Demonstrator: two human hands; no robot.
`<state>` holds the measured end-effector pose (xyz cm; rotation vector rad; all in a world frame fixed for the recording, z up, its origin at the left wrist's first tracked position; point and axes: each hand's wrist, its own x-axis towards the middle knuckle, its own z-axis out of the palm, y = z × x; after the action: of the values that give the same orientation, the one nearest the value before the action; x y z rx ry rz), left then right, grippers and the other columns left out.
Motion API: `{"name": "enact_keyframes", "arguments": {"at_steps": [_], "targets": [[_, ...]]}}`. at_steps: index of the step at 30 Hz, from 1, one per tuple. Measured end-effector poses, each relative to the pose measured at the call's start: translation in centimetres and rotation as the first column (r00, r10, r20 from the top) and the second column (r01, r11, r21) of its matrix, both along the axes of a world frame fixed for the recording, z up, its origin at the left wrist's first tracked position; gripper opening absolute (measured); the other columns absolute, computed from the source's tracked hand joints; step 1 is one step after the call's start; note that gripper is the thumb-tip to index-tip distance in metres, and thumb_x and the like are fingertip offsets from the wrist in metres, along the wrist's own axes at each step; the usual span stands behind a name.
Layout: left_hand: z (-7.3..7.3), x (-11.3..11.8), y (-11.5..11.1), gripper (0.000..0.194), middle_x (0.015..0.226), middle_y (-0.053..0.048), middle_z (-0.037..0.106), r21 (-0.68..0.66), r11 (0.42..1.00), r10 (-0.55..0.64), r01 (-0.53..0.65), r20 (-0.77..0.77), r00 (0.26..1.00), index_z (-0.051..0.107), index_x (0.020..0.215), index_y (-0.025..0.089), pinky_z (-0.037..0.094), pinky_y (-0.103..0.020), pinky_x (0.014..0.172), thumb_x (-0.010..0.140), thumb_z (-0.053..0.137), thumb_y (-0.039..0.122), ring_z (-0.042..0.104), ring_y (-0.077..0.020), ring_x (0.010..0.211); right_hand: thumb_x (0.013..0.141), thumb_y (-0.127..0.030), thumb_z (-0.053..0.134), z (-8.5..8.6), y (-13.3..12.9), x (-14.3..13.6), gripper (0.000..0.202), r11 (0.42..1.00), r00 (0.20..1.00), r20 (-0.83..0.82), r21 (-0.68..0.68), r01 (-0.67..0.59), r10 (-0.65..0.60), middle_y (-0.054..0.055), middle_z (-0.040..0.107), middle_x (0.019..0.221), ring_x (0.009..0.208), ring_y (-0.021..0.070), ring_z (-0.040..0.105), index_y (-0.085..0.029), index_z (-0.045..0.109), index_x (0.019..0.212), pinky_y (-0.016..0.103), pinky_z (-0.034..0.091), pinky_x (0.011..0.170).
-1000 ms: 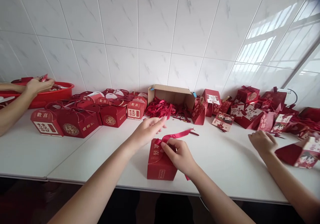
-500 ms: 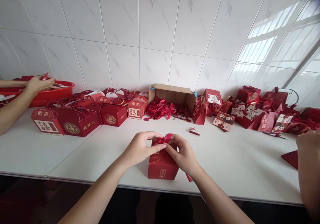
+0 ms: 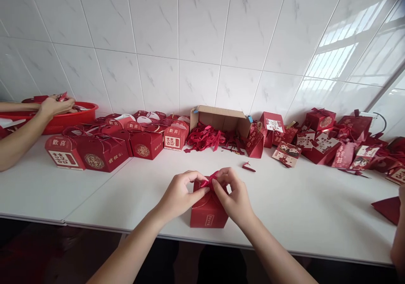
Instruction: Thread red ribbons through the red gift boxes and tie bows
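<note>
A small red gift box (image 3: 209, 212) stands upright near the front edge of the white table. A shiny red ribbon (image 3: 211, 180) forms a bow shape at its top. From the left side, my left hand (image 3: 186, 191) pinches the ribbon between thumb and fingers. On the other side my right hand (image 3: 232, 193) also has the ribbon pinched, close to the knot. The fingertips of both hands nearly meet above the box lid.
Behind are a cardboard box (image 3: 221, 117) of red ribbons, finished red boxes (image 3: 104, 153) at left and piled boxes (image 3: 319, 147) at right. Another person's hands (image 3: 53, 106) are over a red basin (image 3: 69, 118). An arm (image 3: 399, 233) shows at the right edge.
My hands have shifted slightly on the ribbon, and its loop looks smaller. The view has moved a little, and the other person's arm at right has drawn back toward the edge.
</note>
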<state>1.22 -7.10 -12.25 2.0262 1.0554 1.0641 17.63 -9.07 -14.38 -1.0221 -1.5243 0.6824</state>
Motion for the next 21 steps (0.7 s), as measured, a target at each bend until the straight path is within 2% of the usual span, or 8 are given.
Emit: {"name": "enact_keyframes", "arguments": {"at_steps": [4,8,10,13,15,17,19,21], "targets": [[0.1,0.0,0.1,0.009,0.081,-0.002,0.068,0.041,0.999,0.011,-0.009,-0.031,0.999,0.066,0.078,0.020,0.047,-0.029,0.075,0.078,0.058,0.024,0.060,-0.0171,0.077,0.088,-0.026,0.051,0.4,-0.3,0.4,0.012,1.000,0.990,0.140,0.014,0.007,-0.009,0.005,0.067,0.083,0.075,0.0179,0.059,-0.021,0.061,0.090,0.031,0.046,0.070],[0.1,0.2,0.5,0.009,0.074,0.000,0.067,0.010,1.000,-0.005,0.005,-0.030,1.000,0.065,0.077,0.020,0.044,-0.025,0.062,0.079,0.056,0.022,0.057,-0.0141,0.067,0.085,-0.032,0.058,0.7,-0.5,0.8,0.016,1.000,0.961,0.276,0.011,0.013,-0.015,0.007,0.066,0.085,0.076,0.0199,0.058,-0.021,0.067,0.091,0.034,0.047,0.068],[0.0,0.2,0.6,0.009,0.071,0.000,0.066,-0.021,1.000,-0.001,0.001,-0.021,1.000,0.065,0.076,0.019,0.043,-0.025,0.059,0.079,0.058,0.024,0.056,-0.0136,0.063,0.084,-0.033,0.060,0.6,-0.6,0.9,0.016,0.999,0.957,0.287,0.019,0.043,-0.046,0.009,0.064,0.086,0.079,0.0213,0.058,-0.021,0.069,0.088,0.035,0.047,0.070],[-0.1,0.2,0.6,0.011,0.074,-0.001,0.068,-0.090,0.996,-0.021,0.023,0.030,0.999,0.066,0.078,0.018,0.047,-0.025,0.062,0.080,0.060,0.027,0.059,-0.0146,0.066,0.084,-0.031,0.059,0.5,-0.5,1.1,0.016,0.996,0.955,0.283,0.021,0.083,-0.086,0.011,0.061,0.099,0.096,0.0250,0.056,-0.021,0.071,0.080,0.040,0.045,0.084],[-0.1,0.1,0.5,0.012,0.077,-0.001,0.069,-0.109,0.993,-0.035,0.041,0.056,0.998,0.067,0.079,0.018,0.049,-0.025,0.064,0.081,0.060,0.027,0.061,-0.0153,0.069,0.085,-0.032,0.058,0.7,-0.3,1.3,0.018,0.998,0.965,0.262,-0.049,0.045,-0.031,0.011,0.058,0.112,0.109,0.0266,0.052,-0.021,0.070,0.076,0.041,0.041,0.092],[-0.1,0.2,0.6,0.012,0.077,-0.002,0.070,-0.100,0.994,-0.040,0.045,0.058,0.998,0.067,0.079,0.018,0.049,-0.025,0.066,0.081,0.059,0.027,0.062,-0.0157,0.070,0.087,-0.035,0.055,0.9,-0.1,1.5,0.024,0.984,0.976,0.197,-0.168,-0.062,0.095,0.011,0.055,0.122,0.118,0.0262,0.049,-0.019,0.068,0.075,0.040,0.040,0.095],[0.0,0.4,1.1,0.012,0.079,-0.002,0.070,-0.086,0.995,-0.050,0.055,0.069,0.996,0.067,0.078,0.018,0.049,-0.025,0.067,0.082,0.058,0.026,0.063,-0.0162,0.073,0.089,-0.038,0.051,1.1,0.2,1.7,0.029,0.951,0.966,0.136,-0.251,-0.181,0.220,0.011,0.054,0.126,0.120,0.0252,0.049,-0.018,0.066,0.074,0.037,0.041,0.095],[0.0,0.8,1.8,0.011,0.081,-0.002,0.070,-0.085,0.993,-0.070,0.078,0.083,0.994,0.067,0.078,0.018,0.049,-0.026,0.069,0.081,0.058,0.024,0.064,-0.0167,0.076,0.091,-0.039,0.048,1.2,0.5,1.8,0.031,0.942,0.954,0.143,-0.251,-0.224,0.265,0.011,0.055,0.125,0.119,0.0243,0.050,-0.017,0.065,0.077,0.037,0.040,0.097]]}}
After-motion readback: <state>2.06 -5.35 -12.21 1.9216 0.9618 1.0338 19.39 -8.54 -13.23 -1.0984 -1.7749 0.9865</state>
